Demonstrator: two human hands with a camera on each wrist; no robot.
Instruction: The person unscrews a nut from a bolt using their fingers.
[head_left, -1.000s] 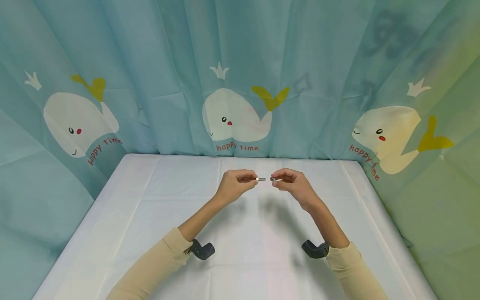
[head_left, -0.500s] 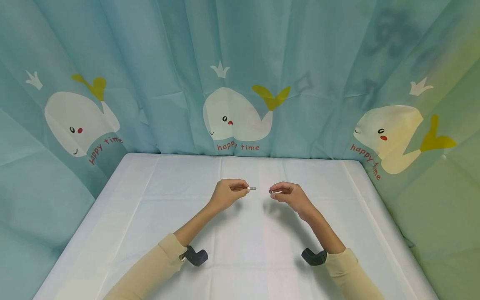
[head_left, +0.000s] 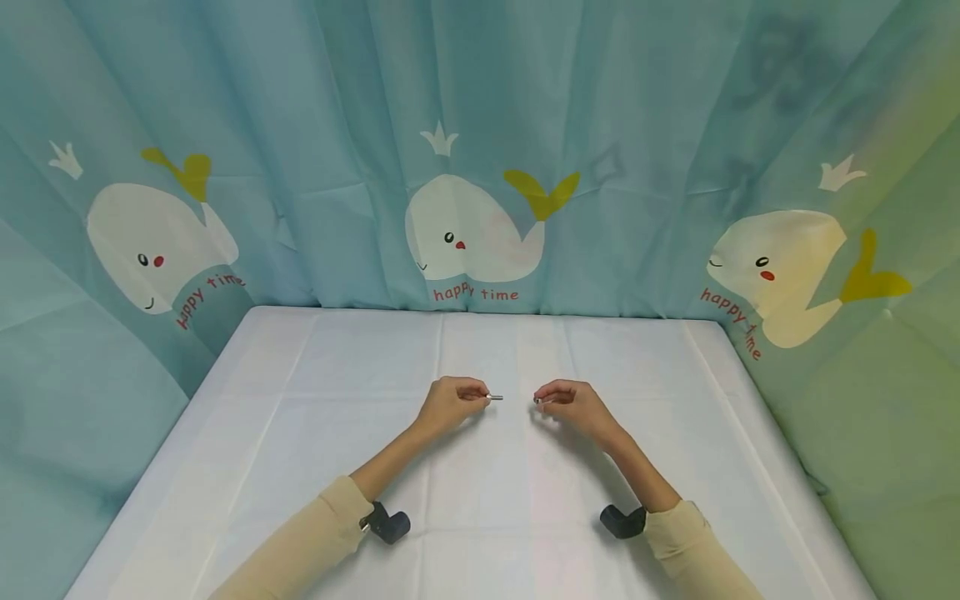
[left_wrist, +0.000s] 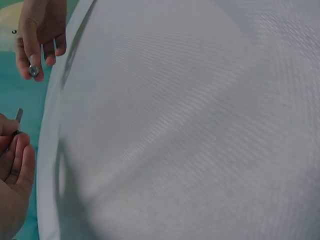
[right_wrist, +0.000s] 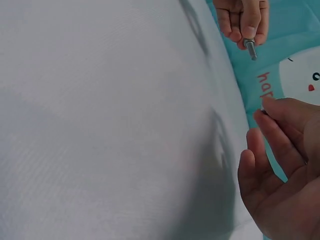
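Pinched between the thumb and fingertips of my left hand (head_left: 446, 407) is a silvery bolt (head_left: 496, 397). Its threaded shank (right_wrist: 251, 48) sticks out toward the right, as the right wrist view shows. My right hand (head_left: 579, 407) faces it across a small gap and pinches a small metal nut (left_wrist: 33, 71) by thumb and forefinger. The nut's round opening shows in the left wrist view, while in the right wrist view the fingers mostly cover it. Bolt and nut are apart. Both hands are above the white table, their shadows falling on it.
A white cloth covers the table (head_left: 480, 483). Behind it and at both sides hangs a blue-green curtain (head_left: 360, 233) printed with white whales. A dark wrist mount (head_left: 392, 525) juts from the left sleeve, another dark mount (head_left: 622, 522) from the right.
Both hands have come lower and nearer to the person, still pinching the bolt and the nut. The left hand has also shifted left, so the gap between bolt and nut is wider.
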